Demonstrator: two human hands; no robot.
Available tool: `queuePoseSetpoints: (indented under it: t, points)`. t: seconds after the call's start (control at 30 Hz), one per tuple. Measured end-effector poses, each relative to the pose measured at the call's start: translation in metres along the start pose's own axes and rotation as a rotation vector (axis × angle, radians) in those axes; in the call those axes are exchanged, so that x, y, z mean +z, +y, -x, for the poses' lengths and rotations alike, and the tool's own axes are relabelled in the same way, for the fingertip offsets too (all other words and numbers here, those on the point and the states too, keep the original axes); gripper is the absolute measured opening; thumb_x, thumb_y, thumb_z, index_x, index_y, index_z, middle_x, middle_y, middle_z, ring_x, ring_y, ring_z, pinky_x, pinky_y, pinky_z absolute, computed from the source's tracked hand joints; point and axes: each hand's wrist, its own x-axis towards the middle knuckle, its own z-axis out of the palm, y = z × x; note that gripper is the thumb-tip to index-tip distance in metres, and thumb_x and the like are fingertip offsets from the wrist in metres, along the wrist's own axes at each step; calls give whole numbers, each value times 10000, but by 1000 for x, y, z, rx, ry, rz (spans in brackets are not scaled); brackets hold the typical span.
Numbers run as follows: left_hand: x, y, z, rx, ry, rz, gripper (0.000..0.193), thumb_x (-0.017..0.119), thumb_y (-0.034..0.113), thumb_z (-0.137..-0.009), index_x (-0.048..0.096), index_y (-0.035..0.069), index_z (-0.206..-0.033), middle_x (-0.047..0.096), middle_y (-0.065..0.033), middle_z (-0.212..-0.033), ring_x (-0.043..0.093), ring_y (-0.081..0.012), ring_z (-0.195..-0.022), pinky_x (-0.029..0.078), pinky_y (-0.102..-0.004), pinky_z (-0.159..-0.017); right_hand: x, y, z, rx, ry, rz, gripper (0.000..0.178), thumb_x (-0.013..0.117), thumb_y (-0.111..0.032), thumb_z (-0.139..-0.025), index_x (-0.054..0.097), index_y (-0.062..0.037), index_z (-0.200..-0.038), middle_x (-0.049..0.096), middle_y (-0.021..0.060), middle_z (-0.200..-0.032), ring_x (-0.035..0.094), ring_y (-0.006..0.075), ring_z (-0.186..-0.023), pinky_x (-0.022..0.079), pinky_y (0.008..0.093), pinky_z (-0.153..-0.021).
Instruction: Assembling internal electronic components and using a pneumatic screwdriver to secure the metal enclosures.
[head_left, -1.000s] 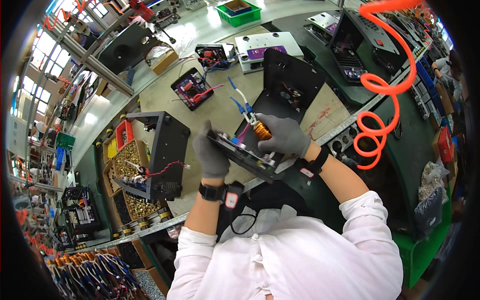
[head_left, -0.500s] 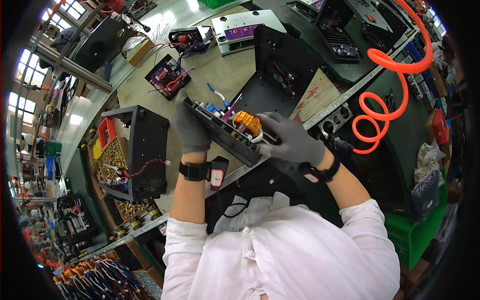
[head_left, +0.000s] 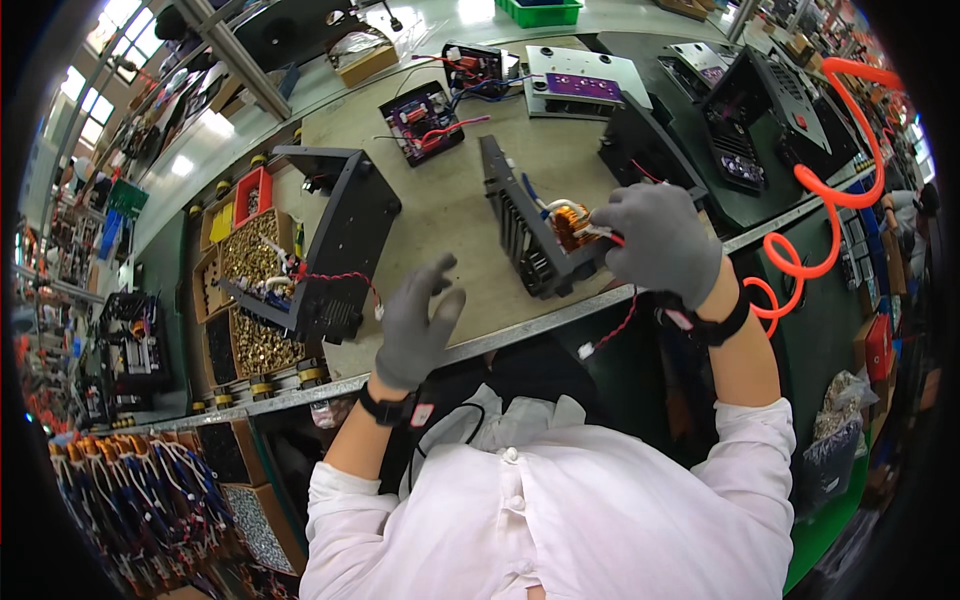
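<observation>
The right hand [head_left: 658, 243], in a grey glove, grips the near end of a black finned chassis [head_left: 530, 232] tilted up off the worktop [head_left: 450, 200], fingers pinched at its orange copper coil [head_left: 570, 224]. The left hand [head_left: 415, 322] hovers free beside it, fingers spread, holding nothing. Another black frame [head_left: 335, 245] stands to the left.

You've got bare tabletop [head_left: 455, 215] btwn the black bracket frame [head_left: 340, 250] on the left and the upright black chassis [head_left: 525, 235] on the right; your left hand [head_left: 415, 320] hovers open over its near edge. Far end is blocked by the circuit board w/ red wires [head_left: 425, 108]. Orange coiled hose [head_left: 820, 230] crowds the right side.
</observation>
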Motion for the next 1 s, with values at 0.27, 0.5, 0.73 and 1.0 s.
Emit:
queuePoseSetpoints:
  t: [0.27,0.5,0.73,1.0]
  points:
    - [-106,27,80,-57,116,-225,128,633,47,-801,683,25,-917,676,-119,-845,646,-280,-758,496,-358,-690,-16,-65,-2,-99,386,-117,356,612,11,-727,631,-22,-1081,606,169,-1070,544,376,-1066,428,463,-924]
    - [-214,23,201,-805,566,-796,258,584,293,-900,687,58,-927,674,-165,-853,655,-348,-800,510,-398,-699,139,-6,176,706,58,-1289,415,623,-40,-731,569,55,-1132,609,128,-923,597,215,-698,482,279,-613]
    - [-276,2,365,-1780,263,-1159,407,606,303,-833,620,108,-1189,653,-167,-1120,631,-356,-996,500,-432,-873,162,88,237,260,125,-438,345,664,-80,-799,559,16,-1113,609,92,-950,582,199,-831,487,321,-764]
    - [-301,-2,410,-1439,1011,-471,240,632,90,-846,697,49,-1073,624,-66,-705,557,-138,-530,478,-299,-466,190,174,262,376,-132,67,328,675,-58,-764,521,-7,-1049,609,95,-928,603,214,-854,488,315,-761]
